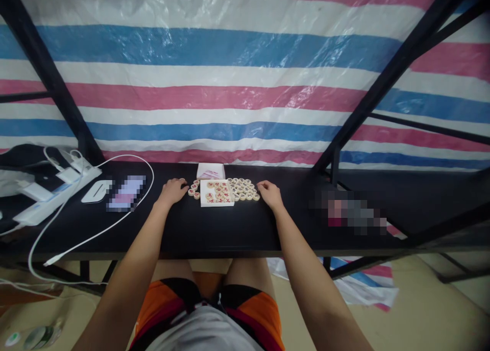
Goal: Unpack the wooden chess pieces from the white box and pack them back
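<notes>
A white box [217,204] stands in the middle of the black table, holding several round Chinese chess pieces with red characters. Left of it lie several loose red-marked chess pieces [193,189]. Many dark-marked chess pieces [245,190] lie flat in rows against its right side. My left hand [175,190] rests on the table just left of the red-marked pieces, fingers outstretched and holding nothing. At the right end of the dark-marked group is my right hand [269,194], its fingers loosely bent and apart; whether the fingertips touch a piece is unclear.
Behind the box sits a white box lid [211,171]. To the left are a blurred phone-like object [126,193], a white device [97,191], a power strip [57,198] and a white cable [90,234]. A blurred item [354,213] lies right. Black frame posts [350,121] flank a striped sheet [229,96].
</notes>
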Demonstrator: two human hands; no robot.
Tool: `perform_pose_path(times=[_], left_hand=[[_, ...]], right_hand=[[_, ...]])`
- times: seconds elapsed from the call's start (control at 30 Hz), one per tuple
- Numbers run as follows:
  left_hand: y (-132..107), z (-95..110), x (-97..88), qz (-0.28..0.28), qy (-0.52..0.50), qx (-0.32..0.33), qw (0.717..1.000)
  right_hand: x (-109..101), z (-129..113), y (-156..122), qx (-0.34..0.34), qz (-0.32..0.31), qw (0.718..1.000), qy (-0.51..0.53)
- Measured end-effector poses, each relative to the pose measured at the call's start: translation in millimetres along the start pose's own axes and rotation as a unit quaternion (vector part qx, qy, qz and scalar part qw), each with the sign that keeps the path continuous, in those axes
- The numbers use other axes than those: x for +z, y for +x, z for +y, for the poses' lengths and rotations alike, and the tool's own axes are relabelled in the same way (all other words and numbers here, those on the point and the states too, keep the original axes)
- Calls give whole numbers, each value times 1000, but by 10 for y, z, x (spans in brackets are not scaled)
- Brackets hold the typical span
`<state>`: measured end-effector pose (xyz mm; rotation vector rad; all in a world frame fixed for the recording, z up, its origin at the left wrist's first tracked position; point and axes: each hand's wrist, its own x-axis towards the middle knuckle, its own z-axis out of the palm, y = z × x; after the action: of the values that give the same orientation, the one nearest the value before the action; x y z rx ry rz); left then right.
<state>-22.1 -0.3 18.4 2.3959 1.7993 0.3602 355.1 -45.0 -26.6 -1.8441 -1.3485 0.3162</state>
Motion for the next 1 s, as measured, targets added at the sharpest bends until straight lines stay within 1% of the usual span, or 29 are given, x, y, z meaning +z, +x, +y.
perform_pose_path(times=[0.13,0.23,0.37,0.5,0.6,0.8,1.0], left_hand=[[34,-68,17,6,-29,12,1000],[34,-103,-4,25,-54,0,998],[32,-102,3,29,-68,8,997],[43,-92,39,25,-67,27,997],[37,-83,23,23,-67,30,997],[-13,-14,-72,-18,-102,37,994],[-34,71,-80,-39,-143,56,987]], right_hand=[[-1,-14,-7,4,4,1000,4],[-8,-29,-12,4,1,1000,3],[-20,-41,-14,7,-7,1000,-7],[-16,-30,-12,-5,-2,1000,-11],[-8,-16,-9,-8,3,1000,-11],[-1,-4,-1,-5,0,1000,-6],[-2,-13,0,-2,0,1000,-9]])
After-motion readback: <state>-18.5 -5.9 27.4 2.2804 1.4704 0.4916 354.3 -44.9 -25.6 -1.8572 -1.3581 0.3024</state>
